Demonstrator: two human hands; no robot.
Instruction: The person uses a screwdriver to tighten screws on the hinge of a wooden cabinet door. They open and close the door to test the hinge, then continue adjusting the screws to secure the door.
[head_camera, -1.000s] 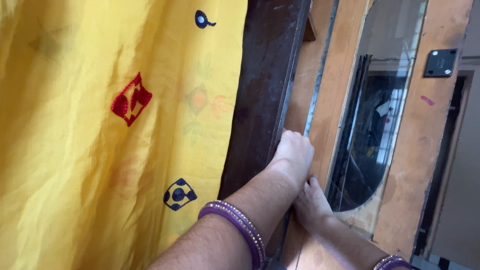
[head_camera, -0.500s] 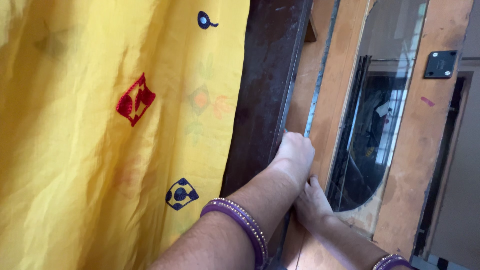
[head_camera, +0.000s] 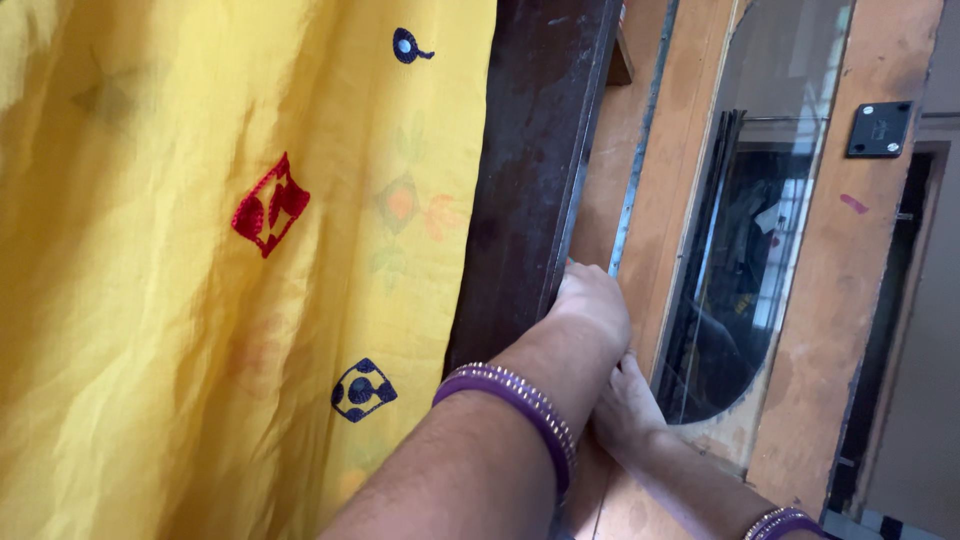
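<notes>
My left hand (head_camera: 592, 302) reaches up between a dark wooden frame (head_camera: 535, 170) and a light wooden panel (head_camera: 690, 180). Its fingers curl over the lower end of a thin grey metal strip (head_camera: 640, 140) that runs up the panel's edge. Purple bangles (head_camera: 515, 400) ring that wrist. Just below, my right hand (head_camera: 627, 402) lies flat against the wooden panel, its fingertips tucked under the left hand. It holds nothing that I can see.
A yellow cloth (head_camera: 200, 280) with red and dark blue embroidered motifs hangs across the left half. A glass pane (head_camera: 745, 250) with a curved lower edge sits in the wooden panel. A small black plate (head_camera: 879, 128) is screwed on at upper right.
</notes>
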